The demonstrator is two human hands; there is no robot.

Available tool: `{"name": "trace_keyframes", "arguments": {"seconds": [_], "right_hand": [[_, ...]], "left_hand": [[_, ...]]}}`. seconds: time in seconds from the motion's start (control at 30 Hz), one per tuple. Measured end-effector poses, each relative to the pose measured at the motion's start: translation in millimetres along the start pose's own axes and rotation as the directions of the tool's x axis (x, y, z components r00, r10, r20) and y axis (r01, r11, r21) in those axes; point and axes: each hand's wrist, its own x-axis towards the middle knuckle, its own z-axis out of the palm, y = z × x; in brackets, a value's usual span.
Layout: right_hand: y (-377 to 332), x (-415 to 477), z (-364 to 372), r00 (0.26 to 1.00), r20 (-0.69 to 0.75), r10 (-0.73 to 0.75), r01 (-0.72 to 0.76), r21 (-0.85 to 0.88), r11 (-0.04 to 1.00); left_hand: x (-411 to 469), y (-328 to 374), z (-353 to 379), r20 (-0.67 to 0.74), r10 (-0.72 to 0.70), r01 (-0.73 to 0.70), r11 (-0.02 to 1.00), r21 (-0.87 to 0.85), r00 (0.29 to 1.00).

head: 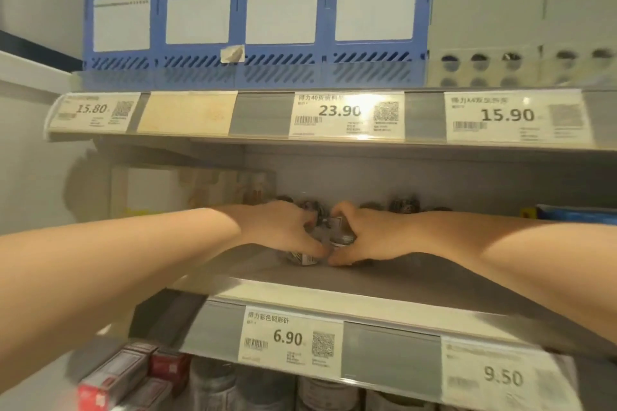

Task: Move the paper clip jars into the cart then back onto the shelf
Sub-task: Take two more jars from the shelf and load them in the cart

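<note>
Middle shelf [400, 280]: grey, flat deck. Jars [405, 207] cluster at centre, toward the back; front jar [302, 259] sits nearer the edge. White box [150, 190] upright at rear left. Blue pack [581, 212] at far right. Front rail carries the 6.90 tag [290, 339]. Top shelf [260, 113]: blue rack [207, 67] at left, grey rack [521, 27] just beside it. Below: red boxes [113, 380] at left, lower jars [213, 380] beside them; their deck not visible.
</note>
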Motion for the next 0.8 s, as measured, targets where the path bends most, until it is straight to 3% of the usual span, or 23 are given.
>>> {"name": "trace_keyframes", "arguments": {"seconds": [0.17, 0.33, 0.57, 0.8], "right_hand": [[-14, -41, -5, 0.968, -0.232, -0.091, 0.095, 0.005, 0.995], [-26, -89, -26, 0.954, -0.292, -0.07, 0.102, 0.095, 0.99], [-46, -170, -22, 0.917, -0.386, -0.103, 0.13, 0.045, 0.99], [-94, -294, 0, 0.89, -0.456, 0.023, -0.015, 0.022, 1.0]], "left_hand": [[-36, 26, -8, -0.117, -0.043, 0.04, 0.999, -0.033, 0.992], [-80, 54, -30, -0.279, -0.128, 0.055, 0.965, -0.255, 0.952], [-148, 105, -38, -0.37, 0.049, -0.103, 0.987, -0.126, 0.928], [-236, 154, -28, -0.372, 0.252, -0.321, 0.938, -0.134, 0.893]]}}
